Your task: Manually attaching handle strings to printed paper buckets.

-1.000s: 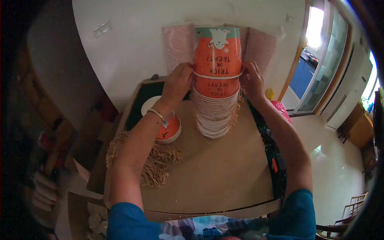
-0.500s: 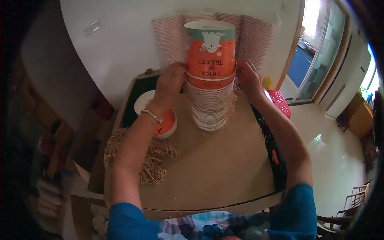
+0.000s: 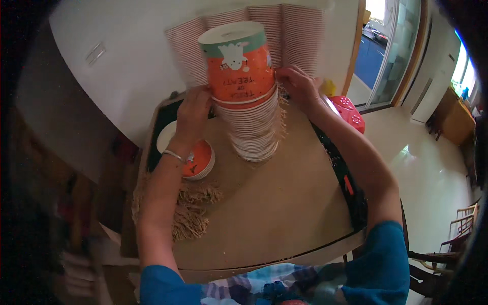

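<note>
An orange paper bucket (image 3: 239,81) with a green band and a white figure sits upside down on top of a tall stack of nested paper buckets (image 3: 254,134). The stack rises from the brown table, and only white rims show lower down. My left hand (image 3: 193,112) is at the left side of the top bucket's rim, its fingertips partly hidden. On the opposite side, my right hand (image 3: 299,87) has its fingers closed at the same rim. Beside my left forearm lie a short stack of round orange pieces with white edges (image 3: 201,162) and a white round piece (image 3: 165,136).
A bundle of tan twisted cords (image 3: 190,221) lies on the table's left, with more cords (image 3: 282,119) behind the stack. Tall columns of stacked pale-rimmed items (image 3: 302,43) stand against the wall. A red stool (image 3: 348,113) is beyond the table's right edge.
The view has shifted, so the stack appears farther left and tilts slightly. Both hands remain at the top bucket's rim, which seems seated a little lower on the stack.
</note>
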The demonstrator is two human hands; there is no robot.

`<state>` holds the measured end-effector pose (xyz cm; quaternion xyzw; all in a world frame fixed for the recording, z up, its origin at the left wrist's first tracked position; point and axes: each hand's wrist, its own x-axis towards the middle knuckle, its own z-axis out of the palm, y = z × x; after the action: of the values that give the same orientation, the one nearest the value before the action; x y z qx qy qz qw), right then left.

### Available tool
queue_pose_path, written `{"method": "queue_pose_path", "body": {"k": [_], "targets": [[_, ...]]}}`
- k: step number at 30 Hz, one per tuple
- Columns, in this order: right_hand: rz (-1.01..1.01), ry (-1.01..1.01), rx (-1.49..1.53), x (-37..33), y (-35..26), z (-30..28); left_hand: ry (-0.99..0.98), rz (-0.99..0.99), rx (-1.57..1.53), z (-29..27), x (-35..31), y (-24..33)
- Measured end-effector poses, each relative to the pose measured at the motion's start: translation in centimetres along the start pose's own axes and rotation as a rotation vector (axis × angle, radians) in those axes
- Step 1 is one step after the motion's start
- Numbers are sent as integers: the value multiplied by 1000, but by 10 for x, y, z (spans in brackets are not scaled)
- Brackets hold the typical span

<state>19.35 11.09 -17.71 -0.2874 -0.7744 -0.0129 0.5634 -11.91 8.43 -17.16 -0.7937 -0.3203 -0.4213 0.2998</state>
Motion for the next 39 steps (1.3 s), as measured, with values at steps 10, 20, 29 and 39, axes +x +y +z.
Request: {"method": "queue_pose_path", "body": {"k": [10, 20, 29, 39], "targets": [[17, -6, 25, -4, -5, 0, -44, 131, 75, -8, -2, -1], [-21, 19, -110, -7, 11, -7, -82, 199, 16, -18, 6, 4], [332, 197, 252, 13, 18, 8, -55, -19, 2, -27, -25, 6], [402, 13, 125, 9, -6, 19, 11, -437, -334, -20, -8, 7]]}}
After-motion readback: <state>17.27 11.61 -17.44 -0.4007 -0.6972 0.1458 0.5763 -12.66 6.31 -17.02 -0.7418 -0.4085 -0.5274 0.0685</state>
